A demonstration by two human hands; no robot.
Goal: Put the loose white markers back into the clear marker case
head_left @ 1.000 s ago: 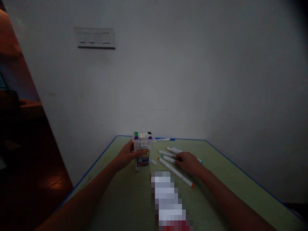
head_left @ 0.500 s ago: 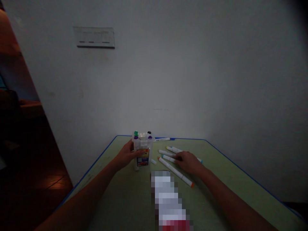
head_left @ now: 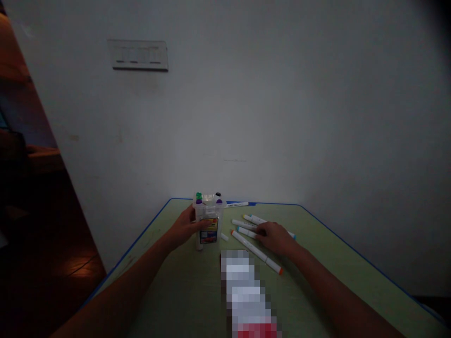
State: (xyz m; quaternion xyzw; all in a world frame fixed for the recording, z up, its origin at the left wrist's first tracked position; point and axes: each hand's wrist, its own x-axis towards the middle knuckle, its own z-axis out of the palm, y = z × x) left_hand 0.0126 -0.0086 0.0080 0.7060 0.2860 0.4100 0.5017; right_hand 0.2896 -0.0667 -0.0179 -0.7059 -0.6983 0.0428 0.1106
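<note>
The left hand [head_left: 185, 226] is curled around a clear plastic marker holder [head_left: 209, 220], which stands upright at lower centre of the frame on a green table [head_left: 369, 281] with a blue edge. The right hand [head_left: 276, 238] lies over loose white markers [head_left: 255, 251], fingers down among them; whether it pinches one cannot be determined.

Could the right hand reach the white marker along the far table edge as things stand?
Probably yes: the right hand is near the white marker, with only loose markers lying flat between; the clear plastic holder stands off to the left.
</note>
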